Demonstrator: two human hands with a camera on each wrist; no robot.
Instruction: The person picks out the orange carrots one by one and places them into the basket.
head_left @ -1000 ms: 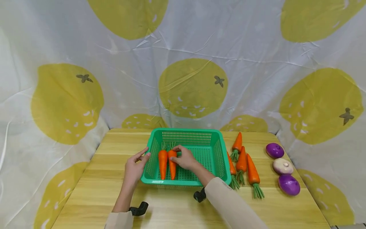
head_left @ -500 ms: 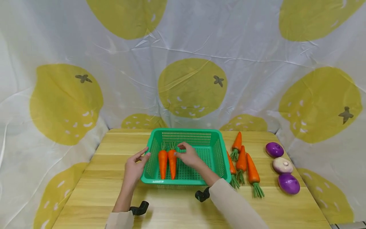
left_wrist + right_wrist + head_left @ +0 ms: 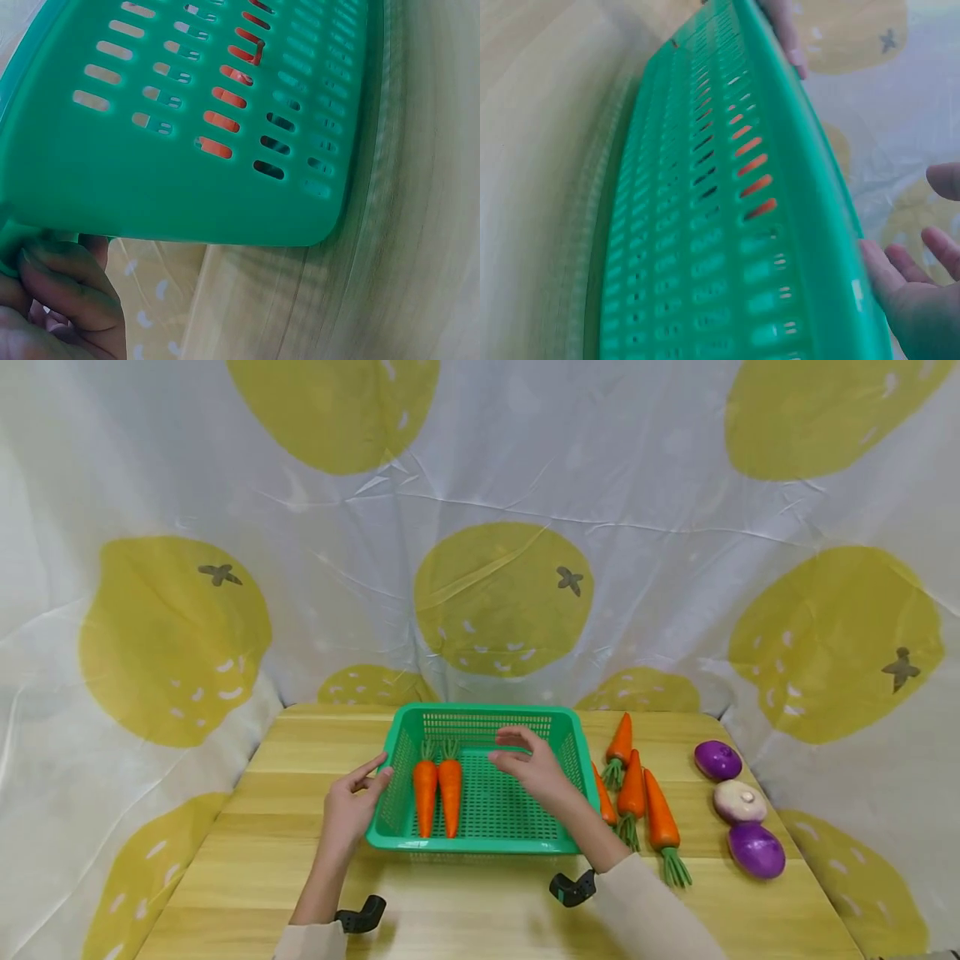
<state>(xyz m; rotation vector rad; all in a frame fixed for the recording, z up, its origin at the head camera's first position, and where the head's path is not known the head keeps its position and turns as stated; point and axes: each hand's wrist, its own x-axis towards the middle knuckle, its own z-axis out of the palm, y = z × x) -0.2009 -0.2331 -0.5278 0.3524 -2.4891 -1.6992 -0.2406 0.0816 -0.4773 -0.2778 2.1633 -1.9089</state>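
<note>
From where I stand, the basket (image 3: 480,845) sits on the counter (image 3: 247,860), and inside it, toward its left side, two carrots lie next to each other: the left carrot (image 3: 425,795) and the right carrot (image 3: 450,795). Their leaves point to the basket's far wall and their tips to its near wall. The person's left hand (image 3: 351,806) has its grip on the basket's left rim, fingers and thumb pinching the edge. The right hand (image 3: 542,772) is over the basket, to the right of the carrots and apart from them, its grip loose with nothing in it, the fingers slightly bent and the thumb held away. Through the basket's slots I can see bits of orange. Just right of the basket lies a cluster of loose carrots (image 3: 632,789), four of them, tips pointing away from the person. Well to the basket's right, beyond the cluster, are a purple bulb (image 3: 717,761), a white bulb (image 3: 740,802) and a second purple bulb (image 3: 756,850) in a row. Behind the basket hangs a lemon-print cloth (image 3: 337,527).
</note>
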